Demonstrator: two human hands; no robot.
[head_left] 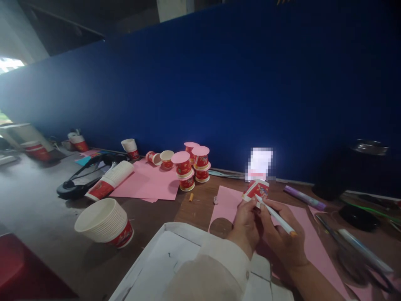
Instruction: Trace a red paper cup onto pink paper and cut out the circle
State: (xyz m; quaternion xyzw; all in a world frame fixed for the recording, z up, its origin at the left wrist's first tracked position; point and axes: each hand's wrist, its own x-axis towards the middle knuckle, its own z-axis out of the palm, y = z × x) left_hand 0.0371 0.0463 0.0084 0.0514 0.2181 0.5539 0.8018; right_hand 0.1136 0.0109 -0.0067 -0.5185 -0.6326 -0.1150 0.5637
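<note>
Grips a red paper cup (262, 188) in the left hand's (246, 228) fingers near a pink sheet (226, 200) and a white pen (278, 217) in the right hand's (290, 246), seemingly with pink-topped cups (183, 167) on the surface (194, 213) finished, open nested cups (103, 219) left.

A loose, off-white sleeve (216, 261) with a plain, wide cuff (235, 253) and a small, round, darker button (247, 275) reaches the left hand (246, 221); the right hand (283, 234) and forearm (310, 274) are bare.
</note>
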